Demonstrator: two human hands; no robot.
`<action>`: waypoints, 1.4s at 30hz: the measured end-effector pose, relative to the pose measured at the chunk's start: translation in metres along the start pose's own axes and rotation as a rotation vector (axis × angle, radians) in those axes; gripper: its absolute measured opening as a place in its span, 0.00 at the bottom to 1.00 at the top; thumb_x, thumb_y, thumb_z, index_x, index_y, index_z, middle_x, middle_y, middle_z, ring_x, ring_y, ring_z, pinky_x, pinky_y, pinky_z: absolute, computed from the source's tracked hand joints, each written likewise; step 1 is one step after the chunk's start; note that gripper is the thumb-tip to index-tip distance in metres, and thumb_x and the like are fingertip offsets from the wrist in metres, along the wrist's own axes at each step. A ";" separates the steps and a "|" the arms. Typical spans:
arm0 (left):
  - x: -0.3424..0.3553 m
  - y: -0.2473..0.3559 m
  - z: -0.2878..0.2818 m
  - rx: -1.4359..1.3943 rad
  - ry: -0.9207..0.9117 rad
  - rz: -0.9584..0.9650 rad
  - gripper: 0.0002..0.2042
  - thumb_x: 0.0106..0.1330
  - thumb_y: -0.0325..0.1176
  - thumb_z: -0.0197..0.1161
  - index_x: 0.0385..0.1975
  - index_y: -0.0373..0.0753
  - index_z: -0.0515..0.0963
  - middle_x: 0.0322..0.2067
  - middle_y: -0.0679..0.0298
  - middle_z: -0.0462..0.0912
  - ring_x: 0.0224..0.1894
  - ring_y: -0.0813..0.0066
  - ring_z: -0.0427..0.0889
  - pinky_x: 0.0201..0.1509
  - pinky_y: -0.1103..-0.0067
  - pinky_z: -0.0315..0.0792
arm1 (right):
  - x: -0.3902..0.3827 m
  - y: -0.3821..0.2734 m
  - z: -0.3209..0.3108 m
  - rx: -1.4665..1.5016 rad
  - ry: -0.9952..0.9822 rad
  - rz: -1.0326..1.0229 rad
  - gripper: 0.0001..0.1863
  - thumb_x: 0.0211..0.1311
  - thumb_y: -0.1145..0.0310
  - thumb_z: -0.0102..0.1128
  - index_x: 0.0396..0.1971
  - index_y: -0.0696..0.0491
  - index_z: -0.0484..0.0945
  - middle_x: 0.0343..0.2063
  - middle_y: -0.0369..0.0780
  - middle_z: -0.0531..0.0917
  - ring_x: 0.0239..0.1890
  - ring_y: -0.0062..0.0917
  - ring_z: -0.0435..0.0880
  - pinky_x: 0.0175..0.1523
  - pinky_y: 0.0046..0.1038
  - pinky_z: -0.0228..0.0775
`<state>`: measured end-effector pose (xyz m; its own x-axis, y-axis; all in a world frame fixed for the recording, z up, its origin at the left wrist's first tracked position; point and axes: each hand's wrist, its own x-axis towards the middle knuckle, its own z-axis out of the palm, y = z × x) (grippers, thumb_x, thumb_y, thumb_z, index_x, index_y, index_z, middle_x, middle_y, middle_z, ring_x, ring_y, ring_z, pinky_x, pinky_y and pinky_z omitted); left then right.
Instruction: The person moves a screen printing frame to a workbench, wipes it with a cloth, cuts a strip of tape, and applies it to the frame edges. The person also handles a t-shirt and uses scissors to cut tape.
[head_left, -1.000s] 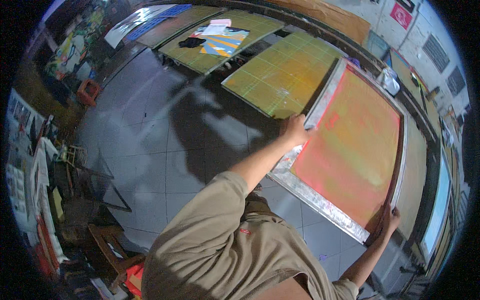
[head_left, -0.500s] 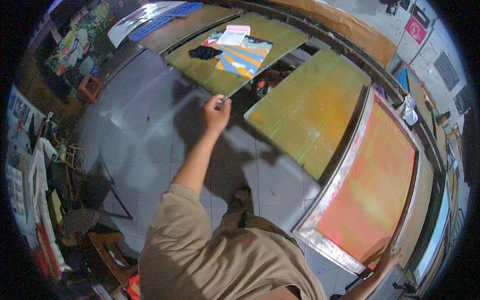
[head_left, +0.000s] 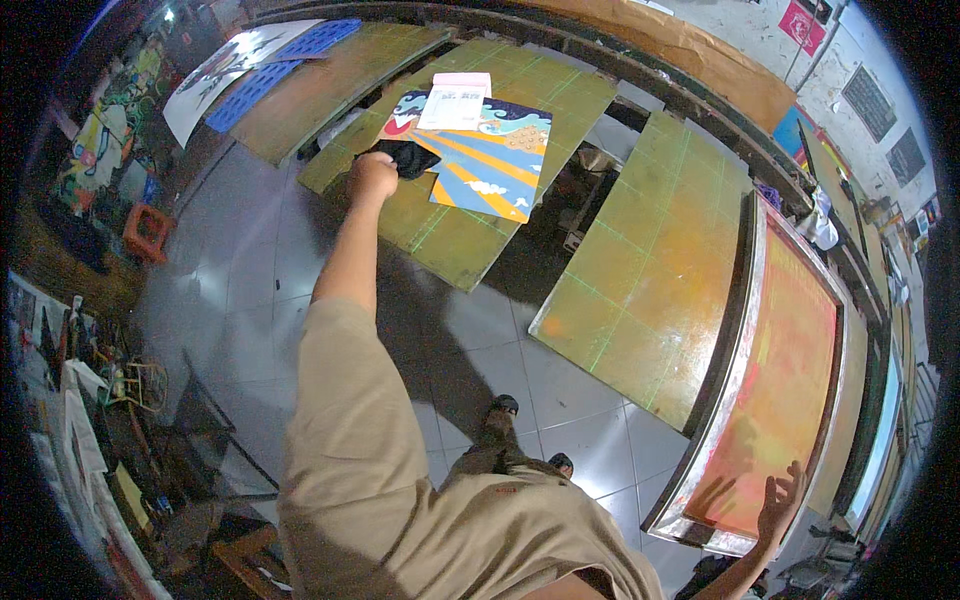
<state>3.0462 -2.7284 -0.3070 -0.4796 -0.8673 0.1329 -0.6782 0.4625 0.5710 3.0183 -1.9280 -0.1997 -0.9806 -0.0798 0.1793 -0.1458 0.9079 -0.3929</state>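
Observation:
My left hand (head_left: 373, 175) reaches out to the middle green board (head_left: 445, 250), its fingers closed on a crumpled black cloth (head_left: 410, 157). Beside the cloth lie a blue-and-orange sunburst print (head_left: 495, 175) and a pad with a pink top strip (head_left: 452, 108). At lower right, my right hand (head_left: 778, 505) has its fingers apart above the metal-rimmed screen frame (head_left: 780, 370), casting a shadow on its orange-pink mesh. The frame lies at the right of another green board (head_left: 630, 260).
Far left, white and blue sheets (head_left: 245, 90) lie on another board. An orange plastic stool (head_left: 148, 232) stands on the tiled floor. Clutter (head_left: 100, 420) lines the left side. A dark rail runs behind the boards, along a wall with posters (head_left: 870, 105).
My left hand has left the screen frame and moved up and left onto the black cloth. My right hand has released the frame, which now sits farther right in view.

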 end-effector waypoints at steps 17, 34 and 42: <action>-0.434 0.213 -0.092 -1.103 -0.845 0.632 0.05 0.57 0.27 0.55 0.25 0.31 0.74 0.24 0.68 0.76 0.29 0.87 0.72 0.34 0.88 0.66 | -0.095 -0.137 0.010 0.701 -0.169 -0.688 0.26 0.39 0.72 0.64 0.43 0.58 0.67 0.41 0.44 0.71 0.45 0.32 0.70 0.49 0.30 0.61; -0.638 0.250 -0.065 -1.130 -1.266 0.544 0.08 0.59 0.34 0.53 0.24 0.36 0.69 0.15 0.77 0.64 0.17 0.94 0.56 0.19 0.92 0.52 | -0.213 -0.001 -0.048 1.068 0.050 -0.208 0.08 0.55 0.71 0.50 0.28 0.61 0.75 0.26 0.40 0.77 0.27 0.19 0.72 0.32 0.19 0.63; -0.636 0.247 -0.079 -0.908 -1.434 0.671 0.11 0.50 0.29 0.63 0.32 0.33 0.72 0.15 0.76 0.68 0.16 0.94 0.58 0.17 0.92 0.52 | -0.207 0.007 -0.062 1.273 0.051 0.004 0.13 0.57 0.66 0.48 0.27 0.61 0.75 0.23 0.34 0.77 0.27 0.14 0.70 0.33 0.19 0.62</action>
<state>3.2281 -2.0769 -0.1868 -0.8968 0.4384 0.0601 0.0523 -0.0299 0.9982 3.2279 -1.8794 -0.1840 -0.9793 -0.0367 0.1991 -0.1929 -0.1291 -0.9727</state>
